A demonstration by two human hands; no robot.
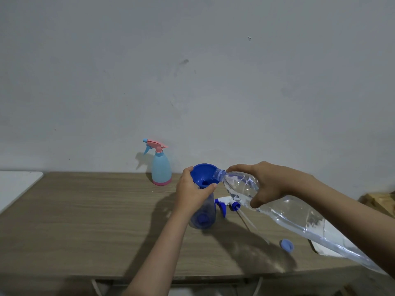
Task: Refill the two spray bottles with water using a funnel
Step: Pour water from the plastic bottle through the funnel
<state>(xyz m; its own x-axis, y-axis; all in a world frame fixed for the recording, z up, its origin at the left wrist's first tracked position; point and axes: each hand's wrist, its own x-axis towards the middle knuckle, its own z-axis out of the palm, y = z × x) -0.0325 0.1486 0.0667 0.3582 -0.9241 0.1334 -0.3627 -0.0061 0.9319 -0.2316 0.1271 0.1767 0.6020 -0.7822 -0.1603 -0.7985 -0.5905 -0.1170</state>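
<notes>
Spray bottles are split across the wooden table (85, 221): one clear, blue-tinted spray bottle (204, 214) stands open near the middle, and a pale blue spray bottle (161, 169) with a pink base and pink trigger head stands upright farther back, close to the grey wall (192, 71), its head still screwed on.

A blue funnel (203, 174) sits in the neck of the clear bottle. The left hand (192, 192) grips the funnel and the bottle's neck together, with fingers curled round the funnel's left rim and the thumb hooked across its near edge.

The right hand (267, 184) holds a large clear water bottle (288, 212), fingers wrapped over its upper shoulder and the thumb pressed on the near side. This bottle is tilted steeply, its base toward the near right and its open mouth resting at the funnel's right rim. Water lies inside along its lower side; whether any is flowing into the funnel cannot be told.

Just right of the clear bottle, a white and blue trigger head (226, 205) lies on the table, with its thin dip tube trailing toward the near right. A small blue cap (286, 245) rests nearer, under the tilted bottle. Something white (322, 249) lies at the table's right edge, mostly hidden behind the bottle. A white surface (15, 186) adjoins the table at the far left.
</notes>
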